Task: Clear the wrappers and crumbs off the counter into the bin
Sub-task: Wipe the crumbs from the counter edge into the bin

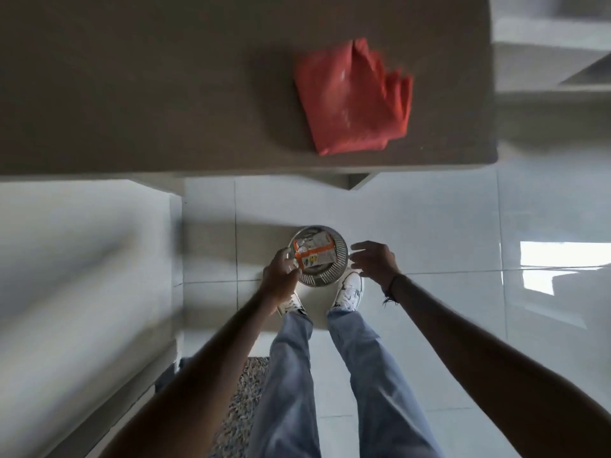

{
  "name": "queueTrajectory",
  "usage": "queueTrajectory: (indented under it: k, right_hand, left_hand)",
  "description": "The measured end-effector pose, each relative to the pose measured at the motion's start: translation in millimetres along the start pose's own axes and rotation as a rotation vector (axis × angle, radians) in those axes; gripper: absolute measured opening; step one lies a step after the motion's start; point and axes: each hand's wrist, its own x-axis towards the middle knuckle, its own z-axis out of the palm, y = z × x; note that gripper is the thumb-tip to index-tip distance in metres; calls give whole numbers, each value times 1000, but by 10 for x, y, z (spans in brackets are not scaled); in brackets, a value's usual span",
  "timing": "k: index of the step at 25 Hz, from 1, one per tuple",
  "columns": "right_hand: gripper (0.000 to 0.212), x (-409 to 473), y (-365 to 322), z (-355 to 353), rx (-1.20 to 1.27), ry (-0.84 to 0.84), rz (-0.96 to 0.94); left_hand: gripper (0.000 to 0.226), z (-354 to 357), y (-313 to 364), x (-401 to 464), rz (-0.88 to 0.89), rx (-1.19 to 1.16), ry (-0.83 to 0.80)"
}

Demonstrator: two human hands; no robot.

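Observation:
A round perforated metal bin (341, 251) stands on the tiled floor in front of my feet. Inside it lies a crumpled silver and orange wrapper (319, 248). My left hand (281, 270) is at the bin's left rim, fingers curled on the wrapper's left end. To the right of the bin, my right hand (373, 262) hovers with fingers spread and nothing in it. The brown counter (148, 94) spans the top of the view; motion blur hides any crumbs on it.
A red folded cloth (353, 97) lies on the counter near its right end. A white cabinet front (82, 259) fills the left side. A speckled mat (244, 408) lies by my left leg. Glossy floor tiles (446, 226) stretch to the right.

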Motion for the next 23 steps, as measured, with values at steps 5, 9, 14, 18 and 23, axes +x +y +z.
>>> queueTrajectory:
  k: [5,9,14,18,23]
  right_hand:
    - [19,-1075,-895,-603,143,66,-261]
    - [13,-1391,-1469,-859,174,291,-449]
    - [41,-1227,-2061,-1156,47,447,-426]
    - [27,-888,-2330,-1316,-100,232,-326]
    - [30,-400,-2430,-2135,49,242,-306]
  left_hand:
    - [34,-753,945,-900,352,-58,32]
    - [21,-1079,1704,-1053,566,-216,139]
    - [28,-933,2457,-684,433,-227,213]
    - [46,-644,2781,-506,517,-27,275]
    - [50,-151,3549,-169,549,24,220]
